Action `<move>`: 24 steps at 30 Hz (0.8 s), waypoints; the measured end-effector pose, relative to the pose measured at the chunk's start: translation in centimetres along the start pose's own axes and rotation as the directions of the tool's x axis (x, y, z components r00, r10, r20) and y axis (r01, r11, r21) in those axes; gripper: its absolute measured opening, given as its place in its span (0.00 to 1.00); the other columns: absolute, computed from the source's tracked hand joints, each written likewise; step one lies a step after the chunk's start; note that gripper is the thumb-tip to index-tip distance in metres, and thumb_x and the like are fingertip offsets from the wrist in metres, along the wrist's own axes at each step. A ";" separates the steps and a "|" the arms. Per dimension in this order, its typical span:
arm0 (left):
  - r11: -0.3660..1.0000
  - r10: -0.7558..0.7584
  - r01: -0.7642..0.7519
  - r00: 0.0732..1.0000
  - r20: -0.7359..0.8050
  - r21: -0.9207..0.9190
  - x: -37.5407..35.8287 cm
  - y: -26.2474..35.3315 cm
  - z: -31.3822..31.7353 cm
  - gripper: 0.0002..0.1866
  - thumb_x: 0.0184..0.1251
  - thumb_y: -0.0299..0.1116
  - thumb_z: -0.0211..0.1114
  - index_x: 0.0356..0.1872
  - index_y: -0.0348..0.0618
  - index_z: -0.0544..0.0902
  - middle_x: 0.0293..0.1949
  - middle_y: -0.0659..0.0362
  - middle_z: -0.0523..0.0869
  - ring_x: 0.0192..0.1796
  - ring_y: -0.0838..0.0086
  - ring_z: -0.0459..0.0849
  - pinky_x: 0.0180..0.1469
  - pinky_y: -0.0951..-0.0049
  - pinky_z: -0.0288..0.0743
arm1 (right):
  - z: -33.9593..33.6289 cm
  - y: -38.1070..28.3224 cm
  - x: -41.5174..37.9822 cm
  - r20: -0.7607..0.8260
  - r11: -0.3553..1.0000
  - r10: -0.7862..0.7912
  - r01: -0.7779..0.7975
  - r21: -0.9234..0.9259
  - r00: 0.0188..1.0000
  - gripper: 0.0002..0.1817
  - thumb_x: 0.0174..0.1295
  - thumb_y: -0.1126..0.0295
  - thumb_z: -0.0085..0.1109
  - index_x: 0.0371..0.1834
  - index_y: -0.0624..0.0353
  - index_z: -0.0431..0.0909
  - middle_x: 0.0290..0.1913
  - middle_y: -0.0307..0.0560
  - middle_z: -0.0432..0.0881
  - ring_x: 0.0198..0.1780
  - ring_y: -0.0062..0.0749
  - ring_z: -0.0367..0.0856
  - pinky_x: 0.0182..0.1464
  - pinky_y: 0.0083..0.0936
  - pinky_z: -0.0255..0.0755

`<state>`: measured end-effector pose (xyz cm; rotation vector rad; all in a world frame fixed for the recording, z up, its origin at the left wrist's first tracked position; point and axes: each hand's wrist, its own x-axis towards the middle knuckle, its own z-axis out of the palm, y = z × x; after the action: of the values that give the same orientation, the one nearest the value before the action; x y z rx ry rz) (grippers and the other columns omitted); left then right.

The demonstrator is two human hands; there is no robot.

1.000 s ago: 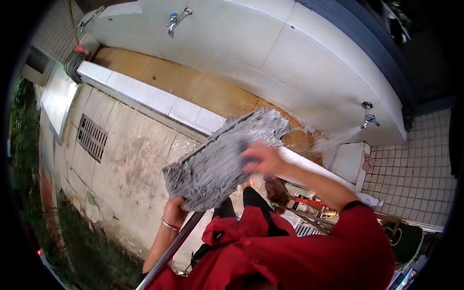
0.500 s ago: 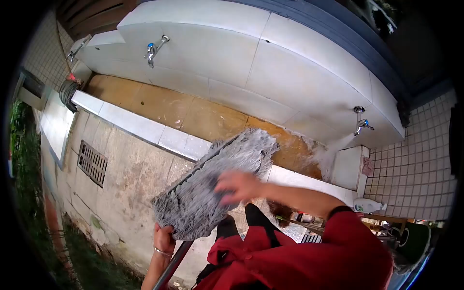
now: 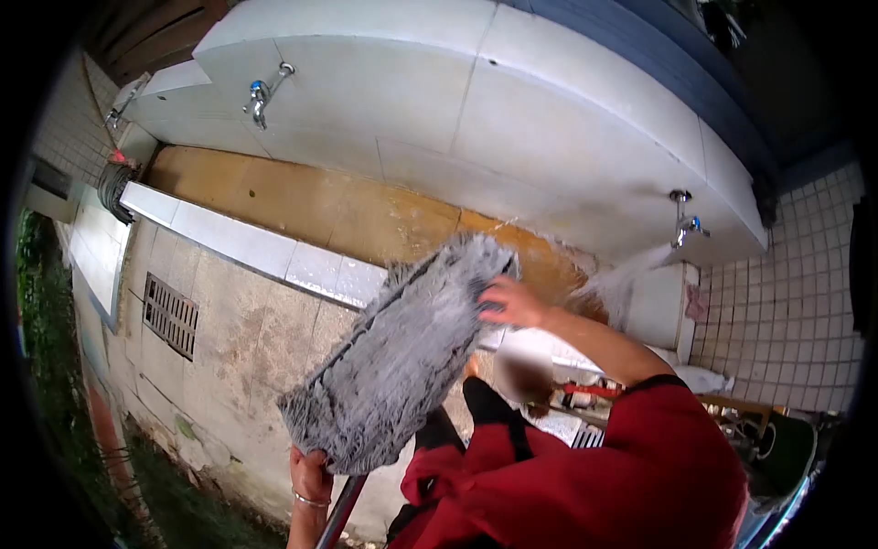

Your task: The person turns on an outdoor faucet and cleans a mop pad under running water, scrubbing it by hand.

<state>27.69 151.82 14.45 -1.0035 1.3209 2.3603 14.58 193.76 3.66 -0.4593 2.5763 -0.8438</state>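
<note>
A grey, shaggy flat mop head (image 3: 393, 357) is held up slantwise in front of me, its upper end over the trough. My left hand (image 3: 311, 476) is closed on its lower left corner, beside the metal mop handle (image 3: 342, 512) that runs down toward me. My right hand (image 3: 512, 304) has its fingers bent onto the fibres at the upper right edge. Its fingertips are partly lost in the strands.
Water sprays from the right tap (image 3: 686, 229) into the brown-floored trough (image 3: 320, 197). Another tap (image 3: 261, 96) is on the white tiled wall. The white ledge (image 3: 229, 238) borders the trough. Nearby are a floor grate (image 3: 170, 316), a white bottle (image 3: 702, 380) and a blurred brown shape (image 3: 523, 373).
My right hand has moved from the middle of the mop head out to its upper right edge. The mop head has turned slightly steeper, and my left hand stays at its lower corner.
</note>
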 end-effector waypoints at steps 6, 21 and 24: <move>0.999 -0.007 0.008 1.000 -0.005 0.041 1.0 0.0 0.2 0.34 0.33 0.14 0.45 0.54 0.34 0.67 0.50 0.51 0.75 0.50 0.59 0.76 0.52 0.64 0.71 | -4.4 5.6 -2.6 -0.323 0.970 0.230 -0.243 0.001 0.918 0.21 0.48 0.53 0.62 0.41 0.53 0.76 0.43 0.46 0.73 0.46 0.39 0.72 0.45 0.33 0.69; 0.999 0.007 -0.007 1.000 -0.007 0.054 0.1 -0.5 0.2 0.31 0.35 0.12 0.42 0.51 0.33 0.69 0.48 0.52 0.76 0.50 0.59 0.76 0.52 0.65 0.71 | 1.3 -15.3 4.7 -0.066 0.796 -0.572 0.572 0.197 0.818 0.26 0.44 0.49 0.63 0.42 0.55 0.76 0.41 0.48 0.73 0.46 0.43 0.72 0.46 0.37 0.67; 1.000 0.007 -0.006 1.000 -0.026 0.011 -0.4 -0.6 0.0 0.32 0.35 0.11 0.42 0.52 0.33 0.69 0.49 0.52 0.76 0.51 0.60 0.76 0.52 0.65 0.70 | 3.6 -11.6 6.8 0.041 0.836 -0.547 0.541 0.094 0.836 0.27 0.44 0.47 0.61 0.42 0.55 0.76 0.40 0.48 0.73 0.46 0.42 0.72 0.43 0.38 0.68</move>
<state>28.34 152.17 14.34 -1.0323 1.3467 2.3503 12.41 180.30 6.41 -1.2156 2.3575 -1.0824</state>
